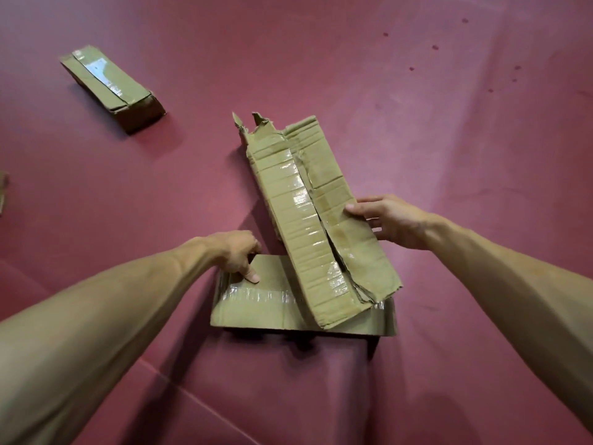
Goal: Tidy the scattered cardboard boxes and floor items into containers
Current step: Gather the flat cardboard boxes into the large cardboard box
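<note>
Two bare forearms reach in from the lower corners of the frame toward a pair of cardboard boxes at centre. The left hand (237, 255) grips the far edge of the lower box (256, 306), thumb pressed on its top face and the other fingers curled over the edge. That box sits low in the middle of the frame with a strip of clear tape across it. The right hand (391, 221) pinches the right edge of the torn box (295, 220), thumb on top and fingers tucked behind. This long, crushed box lies slanted across the lower box's right half, its ragged end toward the upper middle and its taped seam split lengthwise; its contents cannot be seen. A third box (109, 85), taped shut, sits on the red floor (449, 123) at upper left, with a pale patch under its tape too blurred to read. A cardboard scrap (2, 191) shows at the left edge.
</note>
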Demonstrator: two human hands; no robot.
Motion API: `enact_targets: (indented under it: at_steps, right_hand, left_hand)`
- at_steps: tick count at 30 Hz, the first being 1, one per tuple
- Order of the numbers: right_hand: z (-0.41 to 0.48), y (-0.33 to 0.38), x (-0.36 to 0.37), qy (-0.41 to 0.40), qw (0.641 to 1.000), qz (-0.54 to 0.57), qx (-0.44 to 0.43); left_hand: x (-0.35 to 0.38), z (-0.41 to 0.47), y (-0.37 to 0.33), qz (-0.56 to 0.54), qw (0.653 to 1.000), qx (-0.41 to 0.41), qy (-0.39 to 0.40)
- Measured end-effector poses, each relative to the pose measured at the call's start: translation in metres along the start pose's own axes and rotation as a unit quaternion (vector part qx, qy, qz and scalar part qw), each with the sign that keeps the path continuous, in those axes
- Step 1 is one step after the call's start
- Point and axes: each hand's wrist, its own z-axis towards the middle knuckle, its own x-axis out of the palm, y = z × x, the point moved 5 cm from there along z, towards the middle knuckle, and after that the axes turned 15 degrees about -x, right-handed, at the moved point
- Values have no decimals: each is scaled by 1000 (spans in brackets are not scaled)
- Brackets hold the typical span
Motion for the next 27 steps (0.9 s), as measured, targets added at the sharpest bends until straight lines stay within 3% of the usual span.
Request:
enact_targets:
  at_steps: [3, 7, 10, 13, 19, 23, 27]
  right_hand:
    - [3, 11, 1, -15, 1000, 2, -10]
    - [-12, 34, 11, -33, 999, -12, -23]
    - [-45, 53, 19, -70, 997, -38, -17]
    - [-86, 87, 34, -133, 990, -44, -7]
    - [-171, 201, 68, -251, 964, -87, -1]
    - [-240, 320, 103, -297, 948, -114, 4]
    - [-301, 433, 153, -285, 947, -146, 5]
  left_hand:
    - [-1, 2, -4, -3, 1000, 6, 5]
    - [21, -33, 0, -40, 992, -37, 117]
    - [33, -85, 8, -47, 984, -65, 159]
    - [19, -145, 22, -69, 983, -101, 139]
    - [-69, -298, 51, -128, 972, -194, 22]
    - [-134, -435, 84, -248, 920, -296, -67]
    - [-188, -580, 114, -444, 805, -369, -135]
